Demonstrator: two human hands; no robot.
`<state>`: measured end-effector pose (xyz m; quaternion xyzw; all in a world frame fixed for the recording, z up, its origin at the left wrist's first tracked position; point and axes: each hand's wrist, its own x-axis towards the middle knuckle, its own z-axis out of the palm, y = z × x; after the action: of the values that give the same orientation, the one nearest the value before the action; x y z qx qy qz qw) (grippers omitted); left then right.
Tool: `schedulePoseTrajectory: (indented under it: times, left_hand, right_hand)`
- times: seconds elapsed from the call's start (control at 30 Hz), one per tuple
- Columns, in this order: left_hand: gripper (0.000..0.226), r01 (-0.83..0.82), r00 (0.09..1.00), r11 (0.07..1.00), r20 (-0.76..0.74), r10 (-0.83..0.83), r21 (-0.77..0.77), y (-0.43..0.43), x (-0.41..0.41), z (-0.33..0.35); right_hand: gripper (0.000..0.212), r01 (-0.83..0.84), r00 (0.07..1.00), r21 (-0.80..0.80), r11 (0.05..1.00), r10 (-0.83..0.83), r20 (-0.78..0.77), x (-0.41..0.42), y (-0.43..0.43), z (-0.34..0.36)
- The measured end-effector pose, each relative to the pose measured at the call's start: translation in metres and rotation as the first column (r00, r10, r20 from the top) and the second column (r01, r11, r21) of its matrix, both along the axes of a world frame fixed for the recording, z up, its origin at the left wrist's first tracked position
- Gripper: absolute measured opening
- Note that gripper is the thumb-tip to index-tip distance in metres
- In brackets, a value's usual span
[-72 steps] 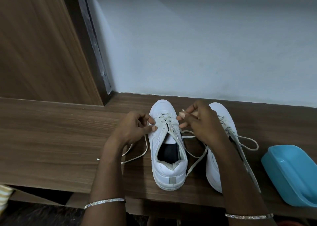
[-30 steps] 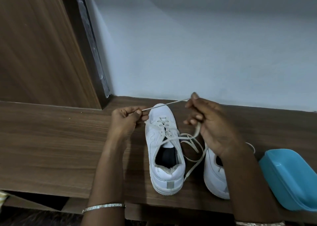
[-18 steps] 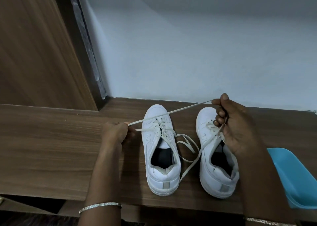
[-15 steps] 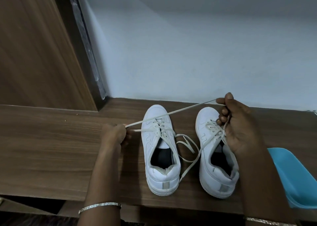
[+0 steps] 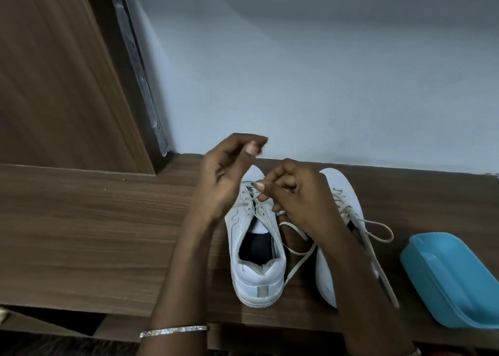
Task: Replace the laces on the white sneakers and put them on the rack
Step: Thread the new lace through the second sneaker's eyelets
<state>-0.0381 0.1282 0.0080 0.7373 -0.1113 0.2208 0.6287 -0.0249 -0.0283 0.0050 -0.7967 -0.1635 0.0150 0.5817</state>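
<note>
The right hand (image 5: 297,196) pinches the lace (image 5: 299,260) of the sneaker (image 5: 258,274) just below the fingers (image 5: 237,142) on the wooden shelf (image 5: 94,234), the left hand (image 5: 224,183) curls (on what, I cannot tell), bare wood to their left, wall (image 5: 324,85) behind.

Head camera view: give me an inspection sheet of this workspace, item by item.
Surface: brown wood-grain shelf, both sneakers standing on it.
Job's things: left white sneaker, partly laced; right white sneaker, half hidden by the forearm; loose white lace lying between them.
Clutter: turquoise plastic tub at the shelf's right end.
Grippers: left hand raised over the toe, thumb and forefinger pinched, contents blurred; right hand pinches the lace at the left sneaker's eyelets.
Cables: nothing seen.
Surroundings: pale wall behind; brown wooden panel on the left.
</note>
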Motion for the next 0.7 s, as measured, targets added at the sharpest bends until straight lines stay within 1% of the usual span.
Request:
schedulePoseTrajectory:
  times: [0.07,0.1,0.17,0.23,0.33,0.43,0.5,0.57,0.67,0.7]
  left_hand:
    - [0.030,0.081,0.993,0.996,-0.093,-0.076,0.046,-0.004,0.001,-0.002]
    - [0.034,0.106,0.986,0.992,-0.141,-0.094,0.074,-0.004,0.002,-0.004]
    - [0.038,0.131,0.970,0.988,-0.217,-0.110,0.083,0.001,0.002,-0.011]
    - [0.030,0.128,0.958,0.986,-0.270,-0.095,0.110,0.012,0.004,-0.018]
    - [0.015,0.150,0.938,0.978,-0.332,-0.096,0.142,0.025,0.003,-0.024]
    - [0.007,0.127,0.942,0.986,-0.323,-0.087,0.106,0.029,0.002,-0.025]
    - [0.006,0.103,0.951,0.991,-0.299,-0.074,0.085,0.032,0.004,-0.025]
    - [0.009,0.104,0.955,0.993,-0.286,-0.084,0.053,0.034,0.004,-0.024]
    - [0.020,0.152,0.947,0.988,-0.286,-0.145,0.001,0.032,0.001,-0.021]
    - [0.020,0.168,0.943,0.986,-0.292,-0.161,-0.002,0.032,0.001,-0.022]
  right_hand:
    - [0.013,0.038,0.998,0.025,0.999,-0.040,0.051,-0.002,0.005,0.000]
    - [0.011,0.049,0.997,0.048,0.998,-0.052,0.057,-0.002,0.006,0.001]
    - [0.007,0.060,0.997,0.076,0.995,-0.063,0.042,-0.001,0.002,0.002]
    - [0.002,0.063,0.998,0.056,0.996,-0.064,0.010,0.002,-0.005,0.002]
    - [0.008,0.074,0.996,0.045,0.996,-0.072,-0.046,0.007,-0.013,0.001]
    - [0.007,0.122,0.990,0.085,0.989,-0.115,-0.080,0.008,-0.013,0.001]
    - [0.008,0.126,0.987,0.108,0.986,-0.114,-0.111,0.006,-0.010,0.001]
    - [0.012,0.123,0.987,0.121,0.985,-0.108,-0.122,0.005,-0.006,-0.001]
    - [0.013,0.094,0.991,0.154,0.984,-0.079,-0.104,0.003,0.001,-0.001]
    - [0.014,0.084,0.993,0.171,0.982,-0.068,-0.098,0.001,0.004,-0.001]
